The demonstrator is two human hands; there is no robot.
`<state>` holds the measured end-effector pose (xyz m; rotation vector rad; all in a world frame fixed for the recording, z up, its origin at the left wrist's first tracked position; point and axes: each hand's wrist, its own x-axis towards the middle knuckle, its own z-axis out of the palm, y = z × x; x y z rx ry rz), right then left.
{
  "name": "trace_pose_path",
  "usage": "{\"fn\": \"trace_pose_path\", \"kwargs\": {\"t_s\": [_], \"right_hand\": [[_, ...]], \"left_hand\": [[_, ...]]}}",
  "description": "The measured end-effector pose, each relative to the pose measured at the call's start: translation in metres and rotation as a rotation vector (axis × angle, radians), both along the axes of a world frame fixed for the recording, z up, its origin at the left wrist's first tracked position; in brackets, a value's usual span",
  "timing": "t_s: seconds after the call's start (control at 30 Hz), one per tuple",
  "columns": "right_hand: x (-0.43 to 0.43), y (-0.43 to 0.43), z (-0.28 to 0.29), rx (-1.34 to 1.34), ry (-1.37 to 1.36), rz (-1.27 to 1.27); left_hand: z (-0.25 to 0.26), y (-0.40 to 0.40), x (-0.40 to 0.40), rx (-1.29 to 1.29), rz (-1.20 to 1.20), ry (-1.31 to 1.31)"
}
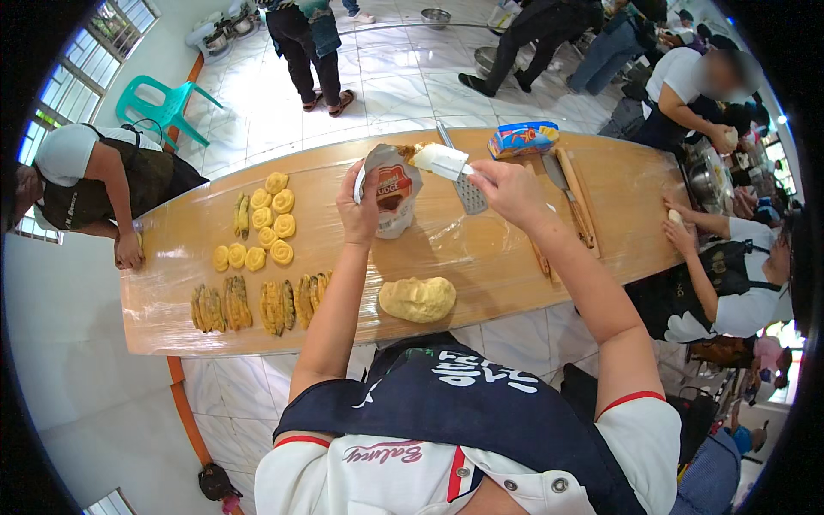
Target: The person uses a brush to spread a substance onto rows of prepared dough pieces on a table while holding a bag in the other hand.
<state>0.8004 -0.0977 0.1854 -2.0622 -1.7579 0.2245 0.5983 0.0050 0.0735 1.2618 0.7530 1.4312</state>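
Note:
My left hand [362,205] grips the edge of an upright tub or bag of fudge [398,193], tilted towards the right. In my right hand [505,190] is a white scraper or spatula [443,161], with brown filling at its far end by the container's mouth. Below them a lump of yellow dough [417,299] lies on the plastic-covered table [161,322]. Left of the dough are coiled yellow dough rolls [282,225] and several rows of twisted, dark-filled dough strips [277,306].
A metal grater [472,196] lies behind my right hand. Farther right are a blue package [523,140], a knife [555,172] and a wooden rolling pin [576,193]. A person [109,174] leans at the left end; others work at the right.

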Motion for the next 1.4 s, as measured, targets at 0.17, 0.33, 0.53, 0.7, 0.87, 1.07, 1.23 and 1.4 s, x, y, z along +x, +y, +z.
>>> {"fn": "trace_pose_path", "kwargs": {"t_s": [0.17,0.33,0.53,0.7,0.87,1.07,1.23,1.4], "right_hand": [[0.006,0.008,-0.003,0.001,0.182,-0.005],[0.021,0.02,-0.023,0.175,0.635,0.007],[0.022,0.023,-0.027,0.264,0.83,-0.092],[0.032,0.003,-0.045,0.238,0.893,-0.172],[0.042,-0.019,-0.059,0.311,0.988,-0.237],[0.049,-0.04,-0.07,0.242,0.863,-0.297],[0.051,-0.05,-0.074,0.229,0.904,-0.29],[0.052,-0.056,-0.079,0.252,0.921,-0.256]], "left_hand": [[-0.001,0.011,-0.002,-0.072,-0.074,-0.063],[0.008,0.022,0.011,-0.088,-0.213,-0.116],[0.01,0.046,0.038,-0.056,-0.2,-0.12],[-0.003,0.063,0.062,0.01,-0.199,-0.088],[0.004,0.057,0.065,-0.036,-0.309,-0.123],[-0.006,0.05,0.058,-0.129,-0.375,-0.074],[-0.011,0.052,0.057,-0.143,-0.379,0.099],[-0.026,0.055,0.05,-0.134,-0.345,0.271]]}}
